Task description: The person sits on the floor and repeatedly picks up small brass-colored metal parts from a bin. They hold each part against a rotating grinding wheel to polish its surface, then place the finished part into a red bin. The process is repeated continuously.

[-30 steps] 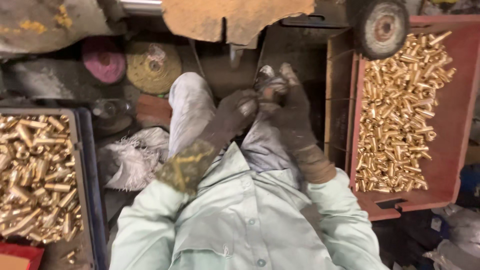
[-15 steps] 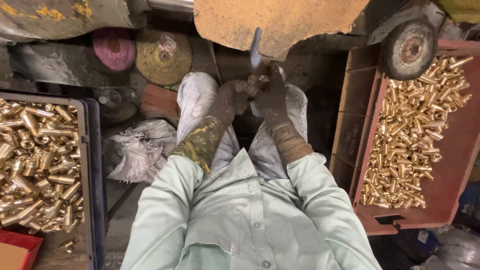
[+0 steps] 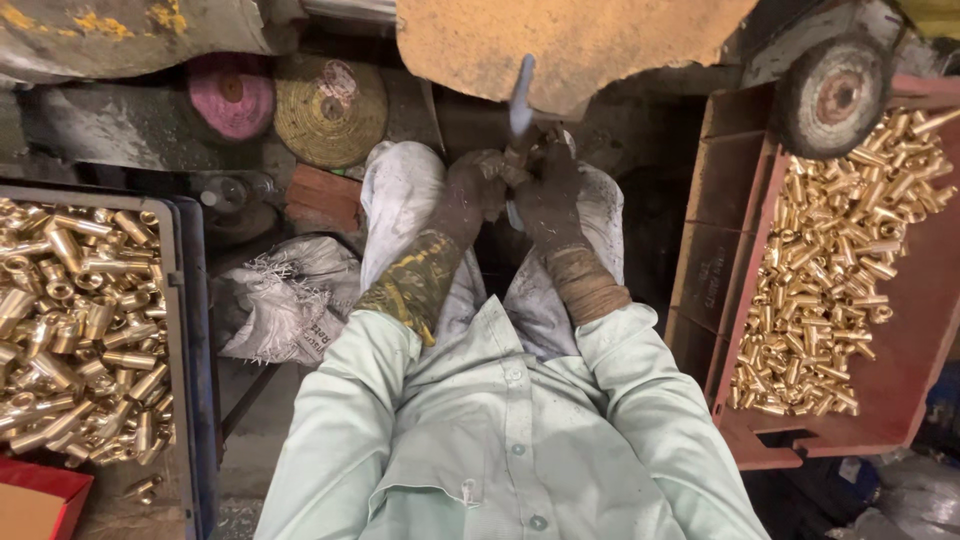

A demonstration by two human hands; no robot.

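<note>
Both my hands wear dark, dirty gloves and meet between my knees. My left hand and my right hand grip together a small piece with a thin grey shaft that points up toward a dusty orange guard. What the piece is I cannot tell; the gloves hide most of it. A camouflage cuff covers my left forearm and a brown cuff my right. I sit in a pale green shirt and light trousers.
A red crate of brass fittings stands at the right, under a small wheel. A blue crate of brass parts stands at the left. Pink and yellow buffing wheels lie ahead, with a white sack.
My joined hands have moved up and forward toward the orange guard, with the grey shaft now raised against it. My view has tilted slightly.
</note>
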